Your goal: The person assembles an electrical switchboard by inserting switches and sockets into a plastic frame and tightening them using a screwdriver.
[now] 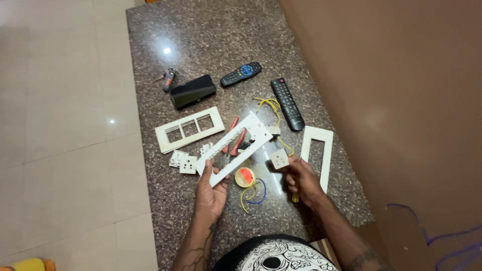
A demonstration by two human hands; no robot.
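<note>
I am looking down at a speckled granite countertop [211, 45] with my two bare hands over its near edge. My left hand [210, 193] is closed around one end of a long white plastic switch mounting frame [236, 146], thumb on top and fingers underneath, holding it tilted above the counter so it runs up and away to the right. My right hand [301, 176] pinches a small white square switch module [279, 158] between thumb and fingertips, held just beside the far end of that frame; something yellow, perhaps a tool handle, pokes out below this hand, too hidden to name. The frame looks light and fairly stiff but thin, with open cut-outs, so I judge it could flex or crack if squeezed mid-span; holding it by the solid end rail seems safest. The module looks small, hard and smooth, best held by its side edges. Under the frame lie red-handled pliers [233, 139]. Near them sit a roll of yellow tape [245, 177], loose blue and yellow wires [255, 194], more white modules [184, 161], a three-window white cover plate [189, 129], a white surround [317, 156], a black phone [193, 91], and two black remotes [288, 104].
</note>
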